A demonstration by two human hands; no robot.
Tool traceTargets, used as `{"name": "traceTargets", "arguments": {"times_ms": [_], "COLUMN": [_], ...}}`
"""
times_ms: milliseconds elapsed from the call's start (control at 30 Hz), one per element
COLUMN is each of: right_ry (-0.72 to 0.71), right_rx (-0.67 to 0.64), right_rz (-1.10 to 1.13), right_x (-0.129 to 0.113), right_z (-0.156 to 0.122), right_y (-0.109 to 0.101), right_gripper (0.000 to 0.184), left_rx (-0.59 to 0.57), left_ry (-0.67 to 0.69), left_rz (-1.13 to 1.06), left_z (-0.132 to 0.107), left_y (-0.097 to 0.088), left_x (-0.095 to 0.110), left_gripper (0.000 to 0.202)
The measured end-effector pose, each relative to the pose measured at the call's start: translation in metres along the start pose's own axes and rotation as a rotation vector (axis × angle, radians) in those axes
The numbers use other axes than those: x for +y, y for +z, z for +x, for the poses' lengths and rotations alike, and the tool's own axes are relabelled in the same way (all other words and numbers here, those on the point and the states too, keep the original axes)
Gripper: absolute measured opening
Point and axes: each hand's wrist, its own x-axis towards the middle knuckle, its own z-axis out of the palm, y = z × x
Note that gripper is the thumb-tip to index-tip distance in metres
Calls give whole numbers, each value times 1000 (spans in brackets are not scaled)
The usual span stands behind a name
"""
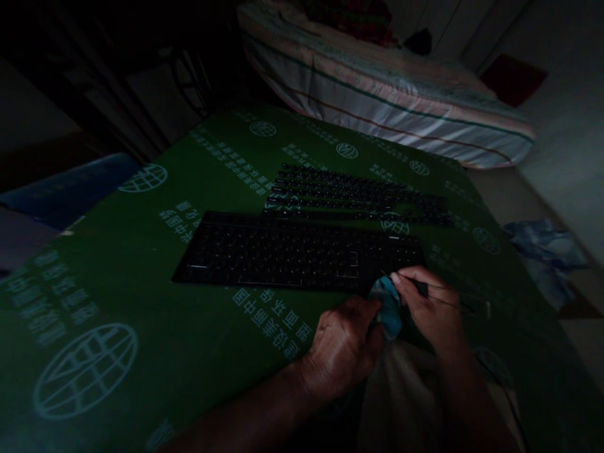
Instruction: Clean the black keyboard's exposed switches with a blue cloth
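Note:
A black keyboard base [264, 255], its keycaps apparently off, lies on the green table. Behind it, loose black keycaps [330, 189] are laid out in keyboard-like rows. My left hand [346, 336] is closed around a bunched blue cloth [391, 308], just in front of the keyboard's right end. Against the upper edge of that cloth, my right hand [427, 302] pinches a slim dark tool [419, 288], with a thin shaft showing behind the fingers. The dimness hides the tool's tip and its exact kind.
The green table top [189, 352] bears white printed emblems and lettering. A bed with a striped cover [391, 100] stands beyond the far edge. At the left is a blue surface [80, 189]; pale blue fabric [545, 251] lies at the right. A thin cord [503, 387] runs beside my right forearm.

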Motion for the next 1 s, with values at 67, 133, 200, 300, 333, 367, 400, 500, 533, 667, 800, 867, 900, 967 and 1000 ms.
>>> {"name": "traceTargets", "arguments": {"times_ms": [67, 133, 200, 300, 333, 367, 400, 500, 533, 667, 800, 867, 900, 967, 1000], "right_ry": [3, 7, 10, 1, -2, -4, -4, -5, -5, -15, -47, -59, -57, -42, -34], "right_rx": [-21, -39, -30, 0, 1, -2, -9, -19, -20, -43, -51, -48, -44, -31, -26], "right_rz": [8, 21, 33, 38, 35, 30, 26, 22, 23, 36, 58, 53, 44, 24, 16], "right_x": [1, 2, 3, 3, 2, 2, 2, 2, 3, 3, -1, -3, -4, -4, -4], "right_z": [0, -1, -1, -1, -1, -1, -1, -1, -1, -3, -4, -3, -3, -2, -2], "right_y": [0, 0, -1, 0, 0, 0, 0, 0, 0, 3, 6, 5, 4, 2, 2], "right_gripper": [22, 23, 24, 22, 21, 21, 22, 23, 24, 24, 22, 21, 21, 21, 21], "left_rx": [-13, -26, -32, -27, -23, -21, -18, -22, -23, -16, 1, 3, 2, 2, 1], "left_ry": [0, -9, -11, 6, 10, 12, 11, -2, -5, -16, -41, -41, -36, -24, -20], "left_rz": [3, 3, -4, -13, -13, -11, -10, -8, -8, -2, 13, 11, 10, 10, 10], "left_z": [0, -1, -1, -2, -2, -2, -2, -1, -1, -2, -3, -3, -3, -2, -2], "left_y": [0, -1, -2, -2, -1, -1, -1, -1, -2, -4, -5, -5, -5, -4, -4], "left_x": [0, 1, 2, 3, 3, 3, 3, 4, 4, 6, 6, 6, 6, 5, 5], "left_gripper": [27, 25, 26, 29, 30, 30, 29, 26, 25, 23, 21, 21, 22, 24, 25]}}
